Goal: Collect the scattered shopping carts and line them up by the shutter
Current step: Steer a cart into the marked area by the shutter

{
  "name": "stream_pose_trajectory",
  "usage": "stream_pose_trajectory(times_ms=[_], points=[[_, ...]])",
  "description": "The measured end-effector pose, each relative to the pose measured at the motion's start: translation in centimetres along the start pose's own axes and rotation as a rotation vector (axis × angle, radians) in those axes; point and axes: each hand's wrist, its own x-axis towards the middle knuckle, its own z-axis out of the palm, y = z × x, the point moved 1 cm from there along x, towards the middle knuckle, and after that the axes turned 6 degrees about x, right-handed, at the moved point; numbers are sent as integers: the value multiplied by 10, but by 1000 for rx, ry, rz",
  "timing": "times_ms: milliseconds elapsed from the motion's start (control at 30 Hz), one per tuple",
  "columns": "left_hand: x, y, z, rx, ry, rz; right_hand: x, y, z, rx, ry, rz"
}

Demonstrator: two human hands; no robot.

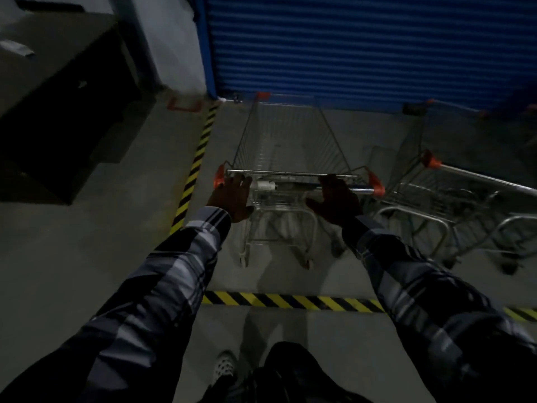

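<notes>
Before the blue shutter (363,48) we see 1 shopping cart (290,146) standing nose-first, its front almost at the slats; our left hand (231,199) and right hand (337,200) rest on its handle bar (293,184), how tightly we cannot tell. Just beside it on the right stands a second cart (453,196), angled on the floor (87,257)

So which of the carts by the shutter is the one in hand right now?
The middle cart, nose-on to the blue shutter: both hands are at its handle. The cart to its right stands untouched and at an angle.
</notes>
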Motion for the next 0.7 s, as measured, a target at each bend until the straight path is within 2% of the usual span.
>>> stream_pose_trajectory(times_ms=[233,333,467,600,700], points=[[43,-18,18,76,-65,33,27,15,3,-27,-6,89],[59,-25,21,-5,-27,15,45,29,1,-84,-93,129],[76,-30,32,5,-73,-2,66,44,9,-127,-255,85],[81,-43,46,-46,-5,-4,81,43,13,-138,-303,61],[77,-53,29,-137,25,-24,92,33,19,-131,-336,62]])
